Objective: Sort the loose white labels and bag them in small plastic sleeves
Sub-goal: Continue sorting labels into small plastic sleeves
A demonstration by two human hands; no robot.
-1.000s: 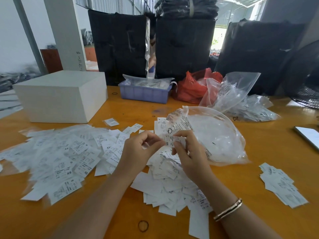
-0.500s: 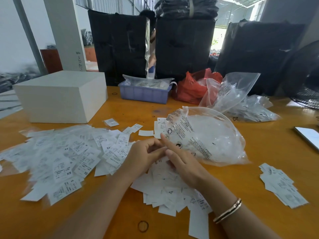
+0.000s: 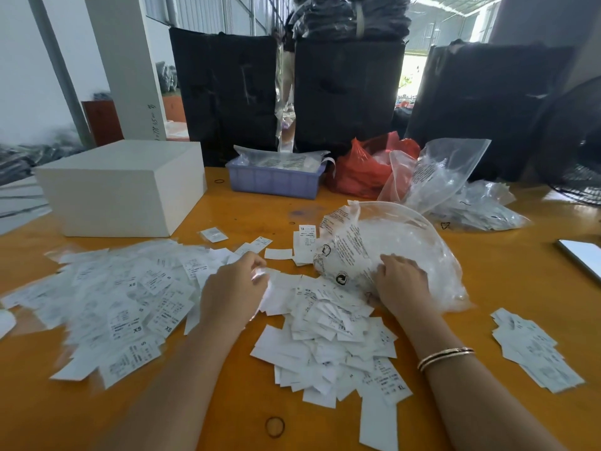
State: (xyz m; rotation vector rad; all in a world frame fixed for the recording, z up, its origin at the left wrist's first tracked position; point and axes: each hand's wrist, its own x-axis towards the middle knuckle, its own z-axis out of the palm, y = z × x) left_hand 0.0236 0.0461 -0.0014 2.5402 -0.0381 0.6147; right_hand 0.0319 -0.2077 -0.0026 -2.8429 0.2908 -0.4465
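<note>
Desk: orange desk (image 3: 227, 402) in a warehouse bay.
Labels: loose labels (image 3: 328, 333) heaped centrally.
Left hand: left hand (image 3: 232, 288) has moved leftward, pinching something pale, blurred.
Right hand: right hand (image 3: 401, 281) now rests curled on the clear bag (image 3: 406, 242).
Meaning: hands have parted; bagging apparently comes next.

Orange-brown glossy wooden table (image 3: 227, 402) in foreground. White wall (image 3: 19, 66) at left, white square pillar (image 3: 130, 70) beside it. Tall black wrapped stacks (image 3: 348, 92) behind table. Daylight enters through bright opening (image 3: 413, 70) between stacks.
</note>
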